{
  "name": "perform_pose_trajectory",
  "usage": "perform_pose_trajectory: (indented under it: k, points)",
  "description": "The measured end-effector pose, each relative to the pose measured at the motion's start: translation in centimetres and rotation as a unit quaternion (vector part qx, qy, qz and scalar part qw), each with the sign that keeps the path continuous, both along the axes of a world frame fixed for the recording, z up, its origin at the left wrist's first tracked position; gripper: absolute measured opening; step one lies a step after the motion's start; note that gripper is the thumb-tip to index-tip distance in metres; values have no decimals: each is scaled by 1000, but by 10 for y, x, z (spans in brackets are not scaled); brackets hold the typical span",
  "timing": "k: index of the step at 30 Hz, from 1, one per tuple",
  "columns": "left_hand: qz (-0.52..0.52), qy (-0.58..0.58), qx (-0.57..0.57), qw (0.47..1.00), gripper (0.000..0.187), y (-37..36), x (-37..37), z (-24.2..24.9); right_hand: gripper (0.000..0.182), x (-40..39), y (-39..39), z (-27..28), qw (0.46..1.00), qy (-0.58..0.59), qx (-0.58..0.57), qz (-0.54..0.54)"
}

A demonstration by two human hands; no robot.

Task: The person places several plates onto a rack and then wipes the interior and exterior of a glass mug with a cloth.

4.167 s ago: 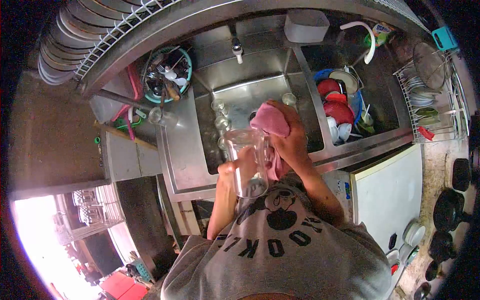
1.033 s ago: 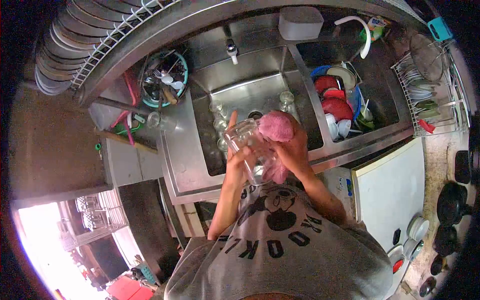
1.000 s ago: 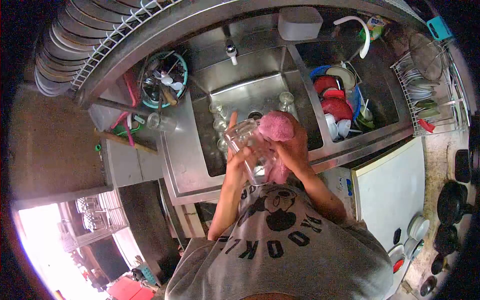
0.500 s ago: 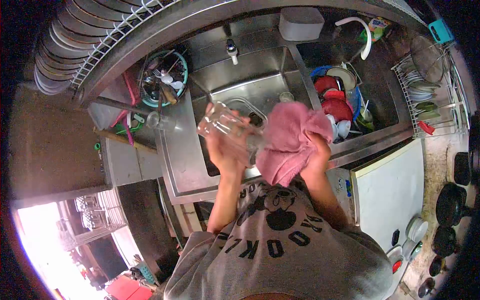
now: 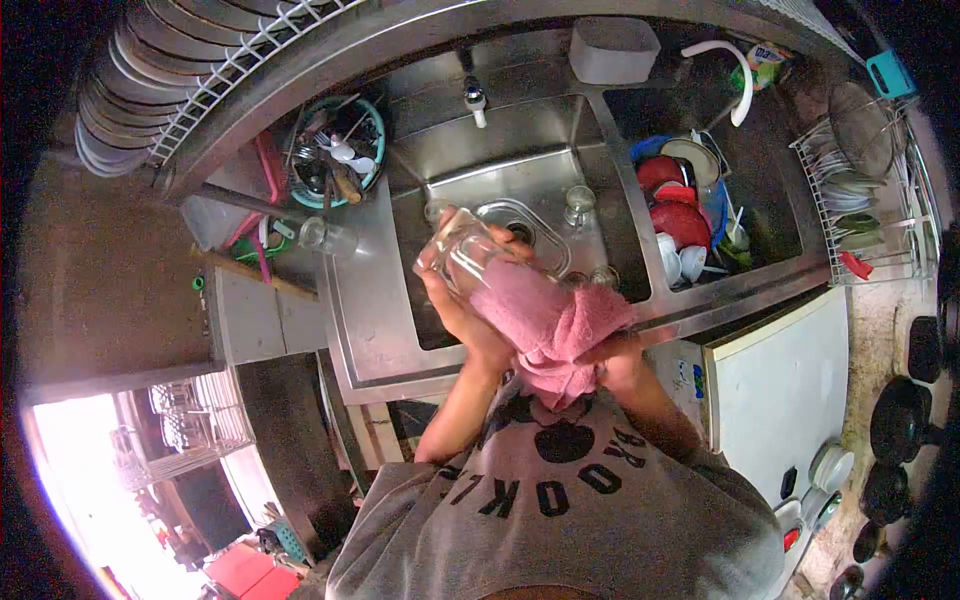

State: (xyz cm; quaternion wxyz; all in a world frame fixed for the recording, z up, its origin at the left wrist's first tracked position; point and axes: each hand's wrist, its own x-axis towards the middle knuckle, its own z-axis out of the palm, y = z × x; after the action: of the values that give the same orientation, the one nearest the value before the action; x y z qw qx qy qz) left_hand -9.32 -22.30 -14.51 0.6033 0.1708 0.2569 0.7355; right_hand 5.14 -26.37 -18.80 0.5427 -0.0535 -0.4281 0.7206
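Note:
My left hand [image 5: 468, 322] is wrapped round a clear drinking glass [image 5: 462, 243], tilted above the sink [image 5: 520, 178]. A pink cloth [image 5: 555, 318] is bunched in my right hand [image 5: 622, 362] and pressed against the glass's near end. Pink shows along the glass, so part of the cloth seems to be inside it. The fingers of my right hand are mostly hidden by the cloth. Below, in the sink, stand a small glass [image 5: 579, 203] and another glass [image 5: 604, 278] near its front. One more glass [image 5: 328, 238] lies on the steel counter to the left.
A faucet [image 5: 475, 98] rises behind the sink. To the right, a blue basin [image 5: 722, 205] holds red dishes and white cups. On the left, a basket [image 5: 378, 165] holds cutlery. Plate racks [image 5: 205, 105] line the upper left; another rack [image 5: 830, 190] stands far right.
My right hand has brought the pink cloth left and down against the glass, and the cloth now covers its near end. More glasses in the sink have come into sight.

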Motion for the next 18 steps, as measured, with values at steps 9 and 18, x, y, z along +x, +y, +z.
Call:
perform_pose_trajectory:
  k: [9, 18]
  points:
    - [-24, -43, 17, 999, 82, -10, -7, 1, 52, 0, -24, -19, 828, -38, -549, -106]
    - [29, -27, 71, 997, 81, 3, -25, 14, 28, -13, -37, -36, 942, -121, -270, -161]
